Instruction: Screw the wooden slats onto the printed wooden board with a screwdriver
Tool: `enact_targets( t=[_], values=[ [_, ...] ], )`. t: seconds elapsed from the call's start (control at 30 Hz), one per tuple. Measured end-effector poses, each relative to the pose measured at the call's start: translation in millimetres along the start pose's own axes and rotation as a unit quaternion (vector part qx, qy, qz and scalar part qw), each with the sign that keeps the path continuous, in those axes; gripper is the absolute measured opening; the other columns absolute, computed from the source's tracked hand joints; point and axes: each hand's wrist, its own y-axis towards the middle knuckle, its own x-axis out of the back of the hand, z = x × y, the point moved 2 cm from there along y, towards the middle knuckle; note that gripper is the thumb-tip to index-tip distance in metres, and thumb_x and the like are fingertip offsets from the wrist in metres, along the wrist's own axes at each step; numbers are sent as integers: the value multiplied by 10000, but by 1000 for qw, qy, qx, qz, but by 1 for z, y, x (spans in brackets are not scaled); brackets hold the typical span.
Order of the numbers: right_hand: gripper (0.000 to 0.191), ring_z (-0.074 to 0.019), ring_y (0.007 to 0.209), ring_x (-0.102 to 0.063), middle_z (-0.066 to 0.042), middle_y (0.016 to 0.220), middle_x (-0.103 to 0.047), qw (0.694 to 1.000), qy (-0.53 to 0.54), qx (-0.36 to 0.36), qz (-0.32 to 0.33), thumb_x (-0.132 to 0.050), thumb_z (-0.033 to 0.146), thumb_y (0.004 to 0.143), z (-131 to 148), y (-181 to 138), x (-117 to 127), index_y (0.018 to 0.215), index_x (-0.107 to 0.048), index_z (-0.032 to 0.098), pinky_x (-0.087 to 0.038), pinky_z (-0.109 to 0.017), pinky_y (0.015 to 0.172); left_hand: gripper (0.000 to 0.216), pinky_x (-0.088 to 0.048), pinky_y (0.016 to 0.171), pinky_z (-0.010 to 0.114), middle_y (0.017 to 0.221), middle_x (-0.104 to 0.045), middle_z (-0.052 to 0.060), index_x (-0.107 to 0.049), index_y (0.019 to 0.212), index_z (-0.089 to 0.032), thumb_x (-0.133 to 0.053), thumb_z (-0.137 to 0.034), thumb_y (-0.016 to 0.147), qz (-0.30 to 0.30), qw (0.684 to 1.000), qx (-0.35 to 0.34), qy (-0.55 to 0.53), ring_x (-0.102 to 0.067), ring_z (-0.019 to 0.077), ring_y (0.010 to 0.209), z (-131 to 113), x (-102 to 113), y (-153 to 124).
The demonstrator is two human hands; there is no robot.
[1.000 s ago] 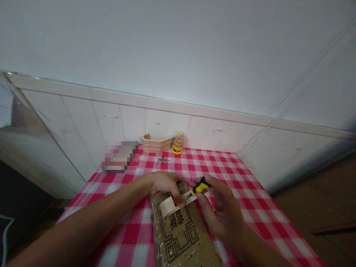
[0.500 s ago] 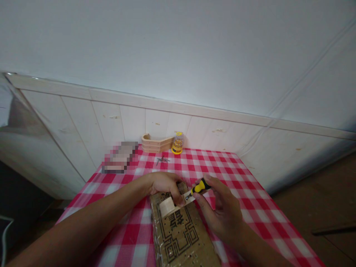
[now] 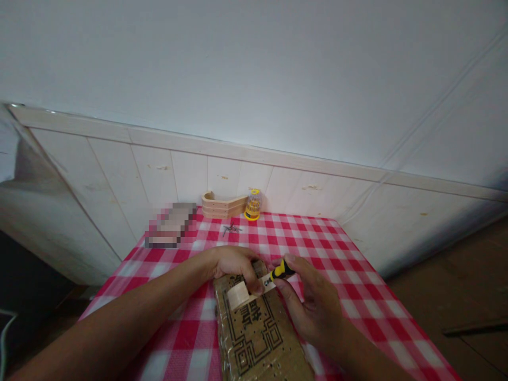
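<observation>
A yellow-and-black screwdriver (image 3: 281,270) is gripped in my right hand (image 3: 317,296), slanting down to the left. Its tip meets the pale, curved wooden piece (image 3: 238,296); a small screw at the tip is too tiny to make out clearly. My left hand (image 3: 240,267) presses that piece down, thumb and fingers closed on its middle. Beneath both lies a flat brown cardboard box (image 3: 262,344) with black printed patterns, wrapped in clear tape and dotted with small holes.
Several similar curved wooden pieces (image 3: 224,207) are stacked at the wall. Beside them stands a clear, yellow-based bit case (image 3: 253,205). A small pile of screws (image 3: 232,229) rests on the checked tablecloth (image 3: 190,296). A pixelated object (image 3: 171,225) lies at the far left.
The screwdriver handle has tilted and turned slightly, its black end now lower and further left. My right fingers have shifted with it. My left hand and the wooden piece are practically still.
</observation>
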Motion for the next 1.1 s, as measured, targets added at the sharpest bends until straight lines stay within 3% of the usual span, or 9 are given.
enact_targets(
  t=[0.37,0.47,0.67,0.9,1.1],
  values=[
    [691,-169,923,-717,-46,1097,-719,1000,-11,11,-12,-610,-7,867,-2,-1,0,1469,-460,299,-651,-280,751,362,-575,599,323,820,-753,65,-714,941,-137,-796,-159,589,41,998,-42,22,-688,195,582,4,4,3],
    [679,-192,940,-724,-68,1132,-718,1000,-17,-1,-13,-610,17,867,-5,-6,0,1471,-461,289,-656,-327,781,372,-576,596,322,822,-754,66,-711,955,-139,-797,-175,594,59,997,-45,19,-690,194,584,4,4,3],
    [637,-203,864,-739,-113,1131,-711,997,20,-74,-22,-569,44,904,-13,-18,-2,1484,-427,267,-655,-360,726,388,-561,535,312,772,-740,72,-716,893,-114,-813,-189,525,7,999,18,27,-681,200,554,7,7,5],
    [594,-192,838,-745,-90,1135,-720,997,-8,-61,-41,-638,90,894,-14,-14,-1,1434,-502,295,-658,-348,743,345,-577,570,348,754,-743,75,-716,913,-118,-804,-208,592,51,998,-21,34,-694,219,554,6,6,4],
    [580,-196,845,-743,-71,1121,-731,996,-28,-66,-48,-680,147,893,-16,-13,-1,1425,-519,311,-659,-343,742,328,-580,578,384,760,-737,75,-719,864,-126,-813,-195,558,13,999,17,33,-692,233,565,3,5,1]
  ],
)
